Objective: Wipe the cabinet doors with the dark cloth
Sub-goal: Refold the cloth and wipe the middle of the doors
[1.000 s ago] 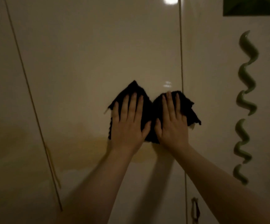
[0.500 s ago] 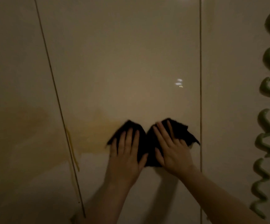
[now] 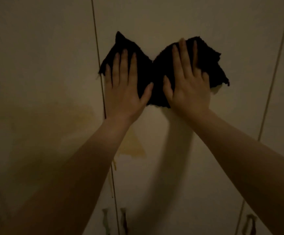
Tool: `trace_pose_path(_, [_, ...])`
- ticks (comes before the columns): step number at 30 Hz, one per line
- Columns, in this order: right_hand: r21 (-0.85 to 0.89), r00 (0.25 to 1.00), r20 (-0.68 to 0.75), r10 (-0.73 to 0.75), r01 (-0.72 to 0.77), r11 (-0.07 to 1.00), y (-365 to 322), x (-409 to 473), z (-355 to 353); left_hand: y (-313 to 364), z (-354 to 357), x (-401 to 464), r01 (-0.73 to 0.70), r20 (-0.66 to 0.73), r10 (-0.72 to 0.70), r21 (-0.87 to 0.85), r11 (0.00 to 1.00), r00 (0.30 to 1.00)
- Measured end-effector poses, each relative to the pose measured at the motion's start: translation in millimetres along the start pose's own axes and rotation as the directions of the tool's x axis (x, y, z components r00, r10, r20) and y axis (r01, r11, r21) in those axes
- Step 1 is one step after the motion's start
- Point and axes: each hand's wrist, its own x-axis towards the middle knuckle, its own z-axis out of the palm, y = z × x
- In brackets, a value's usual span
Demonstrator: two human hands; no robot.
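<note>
**Wiping the centre cabinet door**

While both hands lie flat, left hand (image 3: 124,85) and right hand (image 3: 188,82) press the dark cloth (image 3: 154,77) with straight fingers at upper centre frame. Keep even pressure; sweep down over the yellowish stain (image 3: 134,146) beside the door seam (image 3: 102,82).

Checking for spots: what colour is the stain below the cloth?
Yellowish-orange stain on the cream door, head view.
</note>
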Motion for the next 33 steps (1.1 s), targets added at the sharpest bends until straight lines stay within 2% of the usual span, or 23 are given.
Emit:
trace_pose_path(9, [0.140, 0.979, 0.124, -0.160, 0.142, 0.980, -31, -111, 33, -22, 29, -125, 0.014, 0.169, -0.020, 0.037, 0.999, 0.985])
trace_pose_path(12, [0.154, 0.973, 0.124, -0.194, 0.174, 0.973, -37, -137, 39, -24, 34, -154, 0.025, 0.207, -0.038, 0.064, 0.998, 0.978])
trace_pose_path(17, [0.163, 0.972, 0.127, -0.195, 0.174, 0.971, -43, -165, 40, -22, 42, -186, 0.017, 0.223, -0.034, 0.076, 0.997, 0.974])
trace_pose_path(21, [0.249, 0.965, 0.155, -0.213, 0.170, 0.954, -44, -198, 48, -21, 49, -217, -0.003, 0.274, -0.013, 0.057, 0.998, 0.962])
trace_pose_path(29, [0.294, 0.949, 0.234, -0.210, 0.137, 0.946, -47, -256, 53, -17, 58, -276, 0.024, 0.474, -0.044, 0.048, 0.999, 0.879])
trace_pose_path(33, [0.305, 0.945, 0.254, -0.207, 0.125, 0.944, -48, -258, 54, -17, 58, -277, 0.027, 0.481, -0.049, 0.052, 0.998, 0.875])
